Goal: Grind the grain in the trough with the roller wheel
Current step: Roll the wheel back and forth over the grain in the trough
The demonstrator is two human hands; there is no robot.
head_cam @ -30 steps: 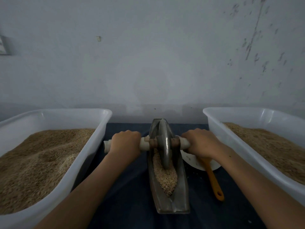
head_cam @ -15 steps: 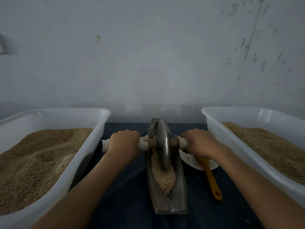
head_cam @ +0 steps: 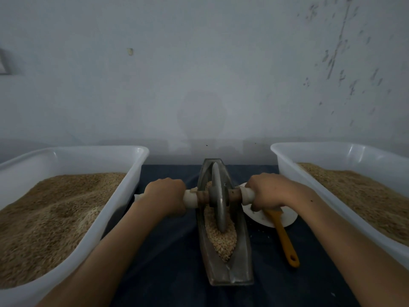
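Observation:
A grey boat-shaped metal trough [head_cam: 241, 258] lies lengthwise on the dark cloth between my arms. Pale crushed grain [head_cam: 223, 242] fills its groove. The metal roller wheel [head_cam: 218, 196] stands upright in the groove on the grain, a little past the trough's middle. A pale axle handle [head_cam: 190, 197] runs through the wheel to both sides. My left hand [head_cam: 164, 193] grips the left end of the handle. My right hand [head_cam: 269, 192] grips the right end, and its fingers hide that end.
A white plastic tub [head_cam: 124, 196] with brown grain stands at the left, and a second white tub [head_cam: 285, 167] with grain at the right. A white plate [head_cam: 285, 216] with an orange-handled spatula [head_cam: 284, 238] lies right of the trough. A grey wall rises behind.
The wheel has rolled a little toward me along the trough, and both hands came with it. More grain now shows behind the wheel.

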